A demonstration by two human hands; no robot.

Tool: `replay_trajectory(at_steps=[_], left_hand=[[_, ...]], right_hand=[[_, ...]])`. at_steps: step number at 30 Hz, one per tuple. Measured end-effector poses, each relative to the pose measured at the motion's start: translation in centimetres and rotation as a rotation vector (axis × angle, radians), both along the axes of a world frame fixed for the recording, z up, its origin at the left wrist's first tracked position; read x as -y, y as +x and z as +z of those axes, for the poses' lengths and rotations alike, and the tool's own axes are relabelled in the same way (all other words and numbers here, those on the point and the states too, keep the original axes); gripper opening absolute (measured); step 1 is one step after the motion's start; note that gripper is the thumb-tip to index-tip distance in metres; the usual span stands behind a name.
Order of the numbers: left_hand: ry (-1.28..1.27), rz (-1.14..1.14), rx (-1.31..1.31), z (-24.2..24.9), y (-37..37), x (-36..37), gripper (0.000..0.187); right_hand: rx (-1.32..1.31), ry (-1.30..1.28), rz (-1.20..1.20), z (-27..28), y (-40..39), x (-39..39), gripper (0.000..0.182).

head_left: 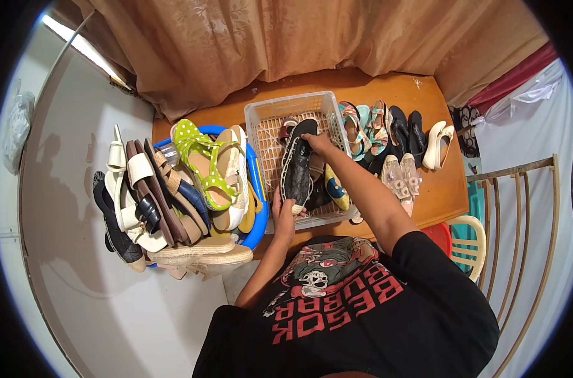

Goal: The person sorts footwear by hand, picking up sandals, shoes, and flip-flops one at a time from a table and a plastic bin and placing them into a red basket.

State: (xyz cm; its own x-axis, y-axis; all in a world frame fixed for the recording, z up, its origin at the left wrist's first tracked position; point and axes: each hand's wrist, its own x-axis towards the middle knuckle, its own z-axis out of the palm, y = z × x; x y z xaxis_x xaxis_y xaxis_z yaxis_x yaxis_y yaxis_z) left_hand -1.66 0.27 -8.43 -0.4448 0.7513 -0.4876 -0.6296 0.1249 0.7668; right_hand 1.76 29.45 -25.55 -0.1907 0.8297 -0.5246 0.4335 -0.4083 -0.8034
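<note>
I hold a black espadrille flat [297, 171] with pale stitching along its edge over a white plastic basket [291, 99]. My left hand [284, 217] is closed around its lower end. At the upper end, my right hand [318, 144] grips the rim, the thumb over the dark insole. Under the shoe, the basket holds a blue-and-yellow patterned shoe [336, 188] and a dark red one [288, 128]. Other dark footwear there is partly hidden by the espadrille and my right arm.
On the left, a blue-rimmed tub [256, 189] is heaped with footwear, including green polka-dot sandals [201, 160]. Pairs stand right of the basket on the wooden table [447, 189]: patterned sandals [378, 126], black shoes [416, 135], cream flats [436, 146]. A curtain [267, 44] hangs behind.
</note>
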Motion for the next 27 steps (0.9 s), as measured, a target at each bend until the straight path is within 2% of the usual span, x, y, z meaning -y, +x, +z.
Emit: replay_trajectory(at_steps=[1,3,5,7,8,10,11,13,14,15,17,19,21,23,25,26,27], left_hand=[[0.001,0.007,-0.001,0.0,-0.1,0.5,0.066],[0.077,0.036,-0.186,-0.1,-0.3,1.6,0.059],[0.058,0.058,-0.184,0.0,-0.5,3.0,0.055],[0.061,-0.015,-0.151,0.6,-0.6,4.1,0.053],[0.074,-0.048,-0.156,0.5,-0.6,4.6,0.049],[0.121,-0.020,-0.183,2.5,0.2,4.2,0.046],[0.168,0.006,-0.209,3.1,0.5,4.1,0.044],[0.217,-0.025,-0.243,2.3,0.4,4.1,0.042],[0.211,-0.028,-0.158,1.9,0.2,4.2,0.042],[0.202,-0.034,-0.074,1.7,0.0,4.2,0.042],[0.162,-0.026,-0.069,1.0,-0.3,3.7,0.042],[0.207,0.118,0.096,0.9,-0.7,2.7,0.045],[0.187,0.120,0.130,0.3,-1.2,2.0,0.050],[0.195,-0.014,0.164,0.3,-1.7,1.4,0.055],[0.161,-0.050,0.203,2.4,-1.3,0.4,0.060],[0.149,-0.065,0.269,3.4,-1.0,-0.1,0.061],[0.132,-0.079,0.335,3.9,-0.8,-0.6,0.062]], right_hand=[[-0.001,0.001,0.007,2.9,0.1,0.9,0.047],[-0.145,-0.194,0.068,8.3,0.9,2.3,0.039],[-0.182,-0.241,0.063,8.9,1.0,2.2,0.036],[-0.023,-0.062,-0.158,13.1,1.3,3.6,0.033],[-0.022,-0.061,-0.154,14.2,1.5,3.7,0.033],[-0.215,0.112,-0.065,15.4,2.3,3.6,0.025],[-0.215,0.112,-0.068,15.7,2.6,3.4,0.025],[-0.375,0.380,0.082,15.9,2.9,2.5,0.023],[-0.422,0.533,0.094,16.0,2.9,2.0,0.029],[-0.421,0.535,0.088,16.7,3.0,1.6,0.029],[-0.567,0.690,0.136,19.7,3.4,1.4,0.029],[-0.568,0.695,0.148,21.8,4.4,1.4,0.030],[-0.593,0.475,0.215,23.2,5.7,1.6,0.031],[-0.398,0.479,0.445,21.9,7.5,1.5,0.039],[-0.302,0.473,0.575,23.2,8.1,4.1,0.044],[-0.369,0.424,0.623,24.0,8.0,5.4,0.053],[-0.281,0.416,0.676,24.2,7.8,6.2,0.049]])
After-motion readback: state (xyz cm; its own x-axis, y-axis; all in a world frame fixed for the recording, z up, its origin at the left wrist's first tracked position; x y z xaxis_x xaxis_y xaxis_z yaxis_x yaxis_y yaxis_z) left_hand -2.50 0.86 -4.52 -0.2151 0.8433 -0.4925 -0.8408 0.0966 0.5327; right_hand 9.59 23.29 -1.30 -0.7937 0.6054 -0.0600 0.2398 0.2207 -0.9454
